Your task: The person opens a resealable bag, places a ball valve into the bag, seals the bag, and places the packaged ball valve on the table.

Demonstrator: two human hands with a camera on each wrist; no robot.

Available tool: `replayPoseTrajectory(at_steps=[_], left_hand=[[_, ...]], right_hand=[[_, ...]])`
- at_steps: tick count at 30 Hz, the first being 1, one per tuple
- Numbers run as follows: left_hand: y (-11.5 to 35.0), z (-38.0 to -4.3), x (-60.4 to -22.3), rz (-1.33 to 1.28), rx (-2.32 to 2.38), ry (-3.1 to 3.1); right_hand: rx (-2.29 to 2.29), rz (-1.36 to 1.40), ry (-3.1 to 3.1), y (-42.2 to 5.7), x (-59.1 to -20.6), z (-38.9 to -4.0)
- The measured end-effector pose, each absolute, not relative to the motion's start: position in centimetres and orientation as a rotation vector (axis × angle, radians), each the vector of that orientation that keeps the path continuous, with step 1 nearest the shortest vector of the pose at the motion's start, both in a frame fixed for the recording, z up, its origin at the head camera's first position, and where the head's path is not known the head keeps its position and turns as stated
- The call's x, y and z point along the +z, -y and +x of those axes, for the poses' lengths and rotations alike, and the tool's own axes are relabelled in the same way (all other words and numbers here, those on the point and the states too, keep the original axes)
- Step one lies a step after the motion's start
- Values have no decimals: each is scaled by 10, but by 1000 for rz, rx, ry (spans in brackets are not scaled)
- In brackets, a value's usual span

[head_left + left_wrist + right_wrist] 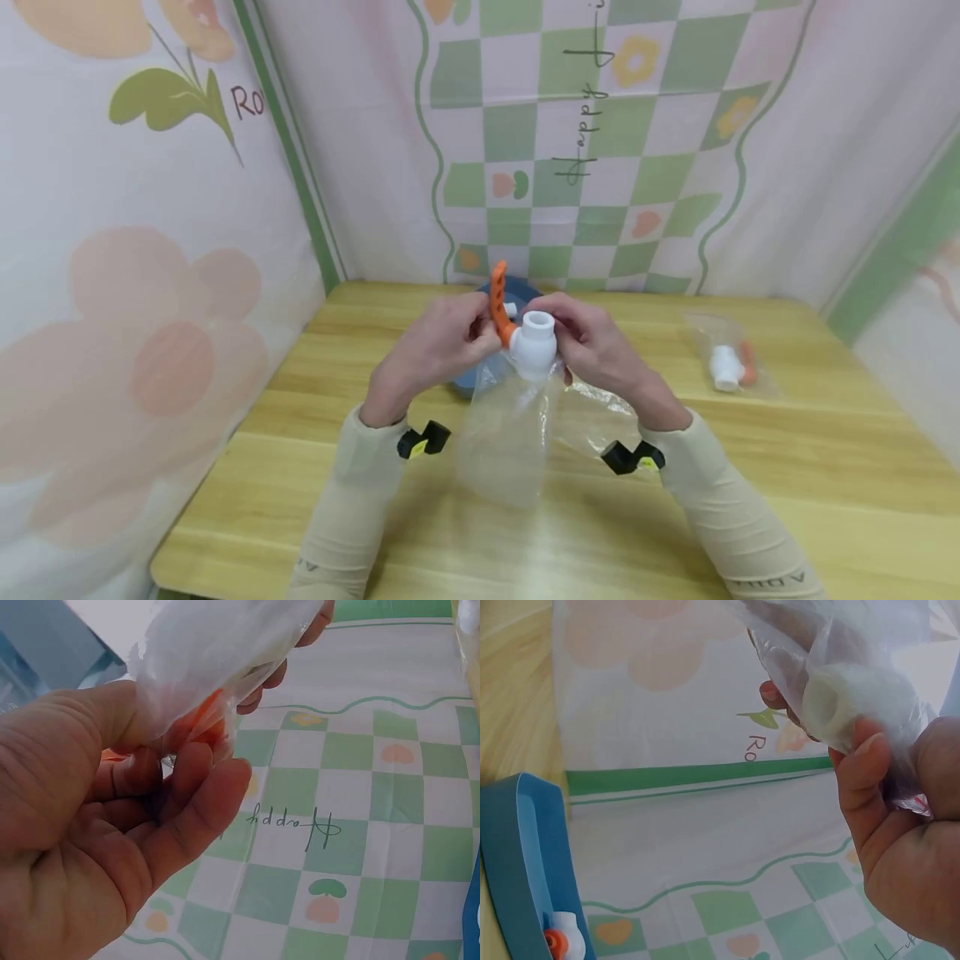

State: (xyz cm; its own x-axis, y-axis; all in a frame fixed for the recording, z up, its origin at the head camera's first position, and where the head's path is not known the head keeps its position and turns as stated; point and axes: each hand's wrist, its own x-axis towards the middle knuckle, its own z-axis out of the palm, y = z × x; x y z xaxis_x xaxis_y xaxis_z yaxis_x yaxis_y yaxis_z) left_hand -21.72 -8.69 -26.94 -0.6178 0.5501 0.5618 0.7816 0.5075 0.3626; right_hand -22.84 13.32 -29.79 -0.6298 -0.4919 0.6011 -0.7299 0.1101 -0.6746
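Observation:
A white ball valve (534, 350) with an orange handle (499, 300) is held up over the table between both hands, with a clear plastic bag (510, 446) around it and hanging below. My left hand (450, 337) pinches the bag beside the handle, thumb against curled fingers; the orange shows through the film in the left wrist view (202, 716). On the other side, my right hand (596, 342) grips the bag at the valve's white body (847, 701), the thumb close to its round opening.
Behind the hands stands a blue tray (465, 385), with another white and orange valve (568, 934) inside. Another bagged valve (725, 367) lies at the right on the wooden table (300, 467). Patterned curtains (585, 75) hang along the back and left edges.

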Motion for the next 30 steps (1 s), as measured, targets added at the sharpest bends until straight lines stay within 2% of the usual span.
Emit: replayPoseTrajectory(at_steps=[8, 16, 30], left_hand=[[81, -218, -273, -1186, -849, 2209], [79, -222, -275, -1212, -976, 2148], [75, -224, -277, -899, -1071, 2302]], right_hand=[[1511, 1115, 2303, -140, -296, -230], [1688, 1087, 2423, -142, -293, -231], [1883, 901, 2337, -144, -288, -233]])
